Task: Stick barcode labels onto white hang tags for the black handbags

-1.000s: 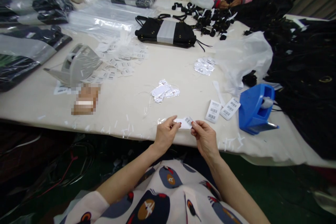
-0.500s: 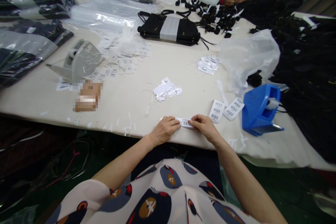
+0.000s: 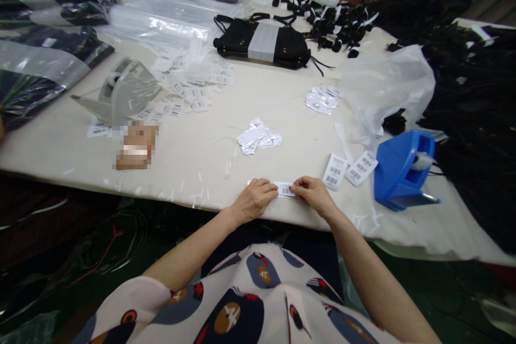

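Observation:
Between my hands at the table's near edge lies a white tag with a barcode label [image 3: 286, 190]. My left hand [image 3: 257, 200] is closed over the tag's left end, fingers together. At its right end, my right hand [image 3: 313, 193] pinches the edge between thumb and forefinger. Just ahead sits a small pile of white hang tags [image 3: 258, 137]. To the right of my right hand are two barcode sticker sheets [image 3: 334, 171], one partly beside the other, near a blue tape dispenser [image 3: 397, 172].
A grey tape dispenser [image 3: 121, 91] and scattered barcode labels [image 3: 189, 86] are at left. A black bag [image 3: 288, 45] with a pale wrap lies beyond. Plastic bags [image 3: 149, 16], black straps [image 3: 338, 24] and a dark heap [image 3: 475, 118] surround it. Two people work across the table.
My hands stay almost in place on the tag, and more of its white face shows between them. Across the table, a co-worker's hands have shifted on the wrapped bag.

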Demonstrator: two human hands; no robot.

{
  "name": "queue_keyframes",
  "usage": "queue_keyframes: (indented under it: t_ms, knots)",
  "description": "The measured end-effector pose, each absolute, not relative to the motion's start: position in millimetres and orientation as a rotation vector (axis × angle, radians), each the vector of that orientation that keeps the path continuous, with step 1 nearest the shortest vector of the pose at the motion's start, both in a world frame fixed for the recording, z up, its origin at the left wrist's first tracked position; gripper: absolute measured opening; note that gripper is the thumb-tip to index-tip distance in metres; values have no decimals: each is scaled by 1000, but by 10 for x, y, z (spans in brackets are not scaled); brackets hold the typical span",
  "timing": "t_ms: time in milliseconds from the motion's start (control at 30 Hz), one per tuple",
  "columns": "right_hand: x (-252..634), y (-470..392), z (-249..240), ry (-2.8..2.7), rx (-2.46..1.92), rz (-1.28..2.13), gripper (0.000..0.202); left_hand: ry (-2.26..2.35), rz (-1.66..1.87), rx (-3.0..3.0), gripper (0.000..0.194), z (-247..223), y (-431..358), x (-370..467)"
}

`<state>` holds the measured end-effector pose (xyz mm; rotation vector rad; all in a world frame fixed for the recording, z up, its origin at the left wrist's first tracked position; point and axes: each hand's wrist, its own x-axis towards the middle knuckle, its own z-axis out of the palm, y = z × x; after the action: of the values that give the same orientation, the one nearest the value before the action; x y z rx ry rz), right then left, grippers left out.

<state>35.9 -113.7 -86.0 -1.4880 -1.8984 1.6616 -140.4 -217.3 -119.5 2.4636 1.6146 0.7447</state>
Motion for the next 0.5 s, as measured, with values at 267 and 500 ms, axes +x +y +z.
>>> queue_keyframes:
  t_ms: [267, 500]
  knots:
    - [363, -1137, -915, -1920, -1481, 1632, 21, 1629, 726, 2464, 22, -1207, -2180, -1404]
    - [354, -1141, -906, -1961, -1475, 1574, 20, 1639, 670, 2492, 25, -1169, -2181, -1392]
